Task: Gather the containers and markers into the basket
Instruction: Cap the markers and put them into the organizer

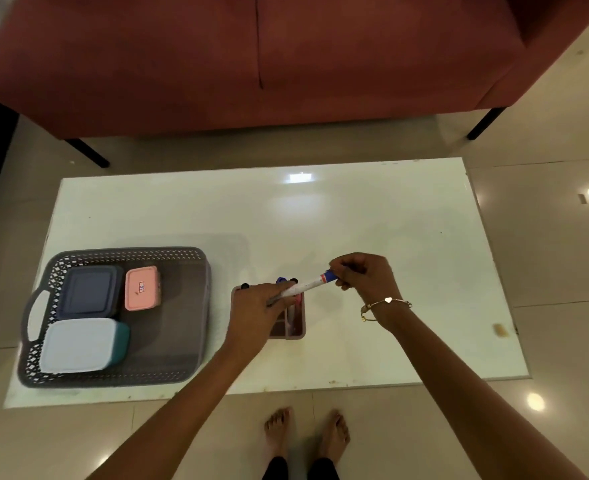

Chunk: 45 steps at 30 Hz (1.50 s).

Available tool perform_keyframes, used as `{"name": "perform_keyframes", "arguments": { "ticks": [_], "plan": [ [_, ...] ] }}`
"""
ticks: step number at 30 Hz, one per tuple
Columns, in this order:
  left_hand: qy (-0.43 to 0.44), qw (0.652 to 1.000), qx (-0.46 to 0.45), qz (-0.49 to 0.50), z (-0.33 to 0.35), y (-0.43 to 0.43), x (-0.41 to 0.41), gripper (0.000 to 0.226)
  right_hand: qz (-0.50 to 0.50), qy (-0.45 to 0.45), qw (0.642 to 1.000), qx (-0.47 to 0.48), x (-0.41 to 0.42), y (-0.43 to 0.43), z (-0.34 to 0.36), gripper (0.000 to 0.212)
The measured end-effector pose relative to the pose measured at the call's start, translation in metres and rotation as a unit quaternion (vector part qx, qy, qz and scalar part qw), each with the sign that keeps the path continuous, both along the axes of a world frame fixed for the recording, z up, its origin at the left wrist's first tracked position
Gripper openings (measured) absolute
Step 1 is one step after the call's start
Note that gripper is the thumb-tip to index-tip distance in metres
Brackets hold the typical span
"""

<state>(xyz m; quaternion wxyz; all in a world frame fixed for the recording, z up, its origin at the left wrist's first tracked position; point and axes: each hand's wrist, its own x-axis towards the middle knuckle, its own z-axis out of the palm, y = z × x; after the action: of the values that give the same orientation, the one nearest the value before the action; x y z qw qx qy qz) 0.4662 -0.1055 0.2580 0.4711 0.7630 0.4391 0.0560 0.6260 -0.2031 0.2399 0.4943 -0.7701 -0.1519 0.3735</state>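
- White marker [305, 285] is pinched at both ends: right hand [365, 277] on the blue end, left hand [263, 306] closed around the other.
- Lower it upright into the small holder [298, 329], then move that to the basket [182, 306], left.

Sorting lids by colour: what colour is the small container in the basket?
Pink, with a small label on its lid, seen from the head view.
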Motion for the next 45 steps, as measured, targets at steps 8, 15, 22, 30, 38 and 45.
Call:
{"name": "perform_keyframes", "arguments": {
  "ticks": [8,15,22,30,38,45],
  "plan": [
    [0.084,0.994,0.027,-0.071,-0.019,0.044,-0.044,0.051,0.081,-0.182,0.979,-0.032,-0.057,0.031,0.012,0.010],
    [0.109,0.990,0.058,-0.061,-0.031,0.061,-0.060,0.044,0.266,-0.271,0.913,-0.150,-0.089,0.041,-0.003,0.024],
    [0.122,0.992,-0.003,0.006,-0.045,0.061,-0.063,0.037,0.314,-0.263,0.887,-0.215,-0.098,0.052,-0.028,0.030],
    [0.182,0.983,-0.003,0.013,-0.058,0.057,-0.063,0.029,0.210,-0.317,0.911,-0.161,-0.088,0.037,-0.019,0.024],
    [0.212,0.976,-0.026,0.049,-0.072,0.051,-0.056,0.022,-0.028,-0.087,0.964,-0.251,-0.092,0.001,-0.056,0.024],
    [0.201,0.976,-0.038,0.076,-0.075,0.049,-0.055,0.022,-0.015,-0.065,0.973,-0.223,-0.095,0.011,-0.065,0.016]
  ]
}}
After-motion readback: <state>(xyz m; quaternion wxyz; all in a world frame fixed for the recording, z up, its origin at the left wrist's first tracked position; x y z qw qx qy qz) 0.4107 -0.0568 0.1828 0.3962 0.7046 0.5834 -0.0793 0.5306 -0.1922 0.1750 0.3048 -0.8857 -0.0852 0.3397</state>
